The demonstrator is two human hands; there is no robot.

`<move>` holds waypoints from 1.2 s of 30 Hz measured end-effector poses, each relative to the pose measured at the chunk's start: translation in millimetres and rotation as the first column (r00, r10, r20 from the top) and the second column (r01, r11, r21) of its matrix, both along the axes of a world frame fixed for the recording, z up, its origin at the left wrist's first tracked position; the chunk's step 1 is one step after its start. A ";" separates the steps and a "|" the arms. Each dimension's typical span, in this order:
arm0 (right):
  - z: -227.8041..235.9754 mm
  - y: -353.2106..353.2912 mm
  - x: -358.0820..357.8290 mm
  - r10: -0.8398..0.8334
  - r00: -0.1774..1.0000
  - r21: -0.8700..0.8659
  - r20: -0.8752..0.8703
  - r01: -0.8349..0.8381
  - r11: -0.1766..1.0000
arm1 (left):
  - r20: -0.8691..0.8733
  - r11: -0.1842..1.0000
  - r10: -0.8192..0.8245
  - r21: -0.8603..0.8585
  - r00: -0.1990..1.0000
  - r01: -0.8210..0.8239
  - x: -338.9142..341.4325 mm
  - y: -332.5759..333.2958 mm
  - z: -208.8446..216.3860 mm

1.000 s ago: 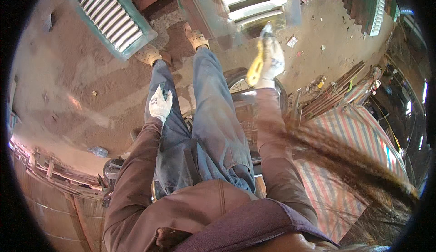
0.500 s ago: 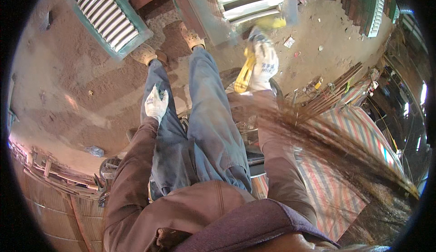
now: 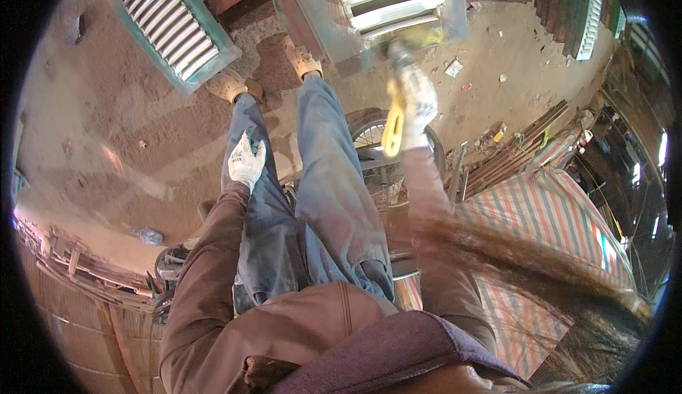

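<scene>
My right hand, in a white glove, grips a brush by its yellow handle. The brush head is smeared by motion and meets the lower part of a louvred shutter with a grey-green frame and pale slats. Resting on my left leg near the knee is my left hand, also white-gloved. Its fingers lie against the trousers, and a dark patch shows beside the thumb; I cannot tell whether that is the glove's coating.
Another louvred shutter leans at far left by my shoe. More green panels stand at far right. Below my right arm are a spoked wheel and a striped sheet. Wooden strips and litter lie to the right.
My right hand and the brush have shifted slightly nearer to me, and the handle has turned more upright. The blurred brown strands at right have swung lower. My left hand stays on the leg.
</scene>
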State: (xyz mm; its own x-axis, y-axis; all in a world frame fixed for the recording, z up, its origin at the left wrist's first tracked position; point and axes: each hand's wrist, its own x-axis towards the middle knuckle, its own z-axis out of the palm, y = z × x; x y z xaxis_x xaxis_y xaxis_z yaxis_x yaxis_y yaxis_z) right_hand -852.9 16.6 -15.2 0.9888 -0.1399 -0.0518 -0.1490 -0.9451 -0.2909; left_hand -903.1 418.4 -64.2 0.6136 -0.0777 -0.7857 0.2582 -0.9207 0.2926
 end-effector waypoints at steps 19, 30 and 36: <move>27.3 113.4 3.8 0.044 0.997 0.044 -0.060 -0.041 0.998 | 0.030 0.999 -0.037 0.035 0.999 0.036 -6.8 16.7 -9.1; 15.7 97.5 5.2 0.017 0.978 -0.177 -0.207 -0.055 0.983 | -0.060 0.999 0.000 -0.034 0.998 -0.002 17.4 22.7 -2.3; 43.8 81.8 48.8 -0.211 0.977 -0.140 -0.020 0.207 0.968 | -0.052 1.000 0.004 -0.011 0.999 -0.005 26.7 31.2 5.1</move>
State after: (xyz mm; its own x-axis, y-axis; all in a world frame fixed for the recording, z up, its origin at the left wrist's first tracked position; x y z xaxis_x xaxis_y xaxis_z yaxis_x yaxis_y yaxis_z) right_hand -804.1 98.4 28.6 0.9348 -0.3514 -0.0512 -0.3550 -0.9224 -0.1523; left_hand -876.4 449.6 -59.2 0.5726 -0.0842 -0.8155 0.2774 -0.9161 0.2894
